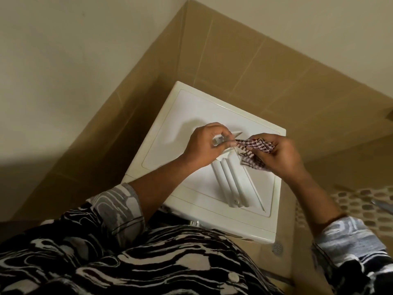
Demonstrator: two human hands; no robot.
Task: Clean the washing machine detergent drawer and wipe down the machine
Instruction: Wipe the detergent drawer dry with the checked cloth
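The striped shirt [148,262] is closest. Above the washing machine [170,133], the left hand [204,145] pinches a small white part [218,141] steady, so the right hand [280,154], bunched around a checked cloth [254,145], can probably wipe it. The drawer [231,184] lies on top.

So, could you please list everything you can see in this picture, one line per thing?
washing machine: one, white, in the corner of the tiled walls, seen from above
detergent drawer: one, white, lying on the machine's top, under the hands
small drawer part: one, white, pinched in the left hand
cloth: one, dark and white checked, bunched in the right hand, touching the small part
wall tiles: many, tan, behind and beside the machine
floor drain: one, grey, on the floor by the machine's near corner
left hand: one, closed on the small part
right hand: one, closed on the cloth
sleeves: two, black and white patterned
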